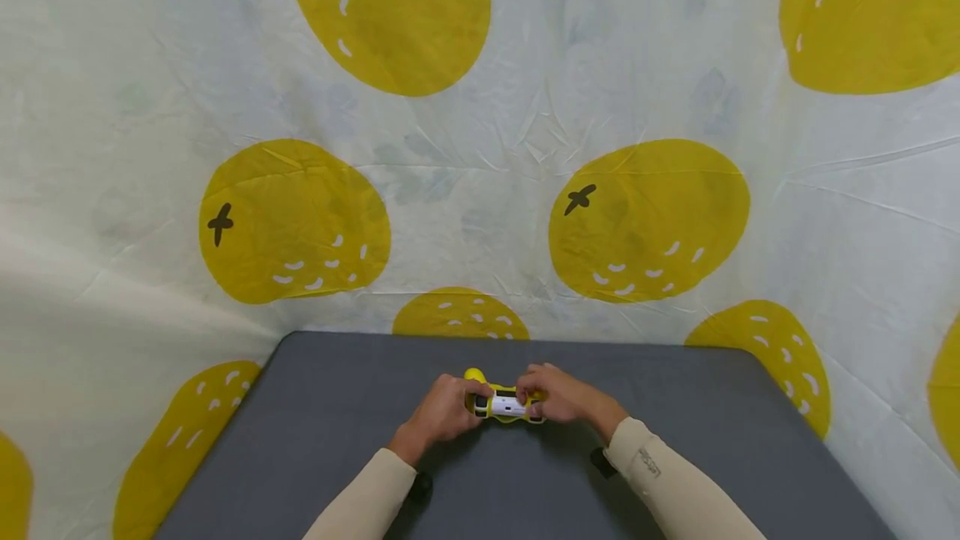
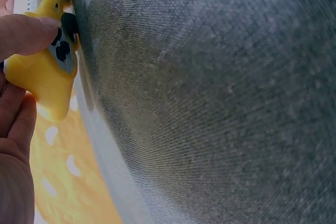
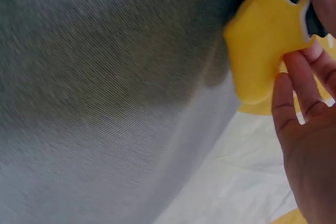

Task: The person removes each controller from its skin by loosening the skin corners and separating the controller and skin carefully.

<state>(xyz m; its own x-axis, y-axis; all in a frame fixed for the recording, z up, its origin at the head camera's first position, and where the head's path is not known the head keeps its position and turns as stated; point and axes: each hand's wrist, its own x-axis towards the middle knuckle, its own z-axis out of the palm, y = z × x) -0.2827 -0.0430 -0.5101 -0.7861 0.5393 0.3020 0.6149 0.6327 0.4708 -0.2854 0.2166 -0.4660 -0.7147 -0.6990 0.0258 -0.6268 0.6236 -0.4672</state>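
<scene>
A white game controller [image 1: 510,405] in a yellow rubbery cover is held above the grey table, its edge with black shoulder buttons turned toward me. My left hand [image 1: 444,407] grips its left end. In the left wrist view the thumb of that left hand [image 2: 23,38] lies across the yellow cover [image 2: 44,82], beside the dark buttons. At the other end my right hand [image 1: 562,394] pinches the controller, with fingers bent over its top. The right wrist view shows the yellow grip [image 3: 262,40] of the cover near the fingertips of my right hand [image 3: 315,124].
The grey cloth-covered table [image 1: 360,390] stretches under both forearms. Behind it hangs a white curtain [image 1: 480,215] printed with large yellow fruit. Small black devices sit under the left wrist [image 1: 422,487] and the right wrist [image 1: 602,463].
</scene>
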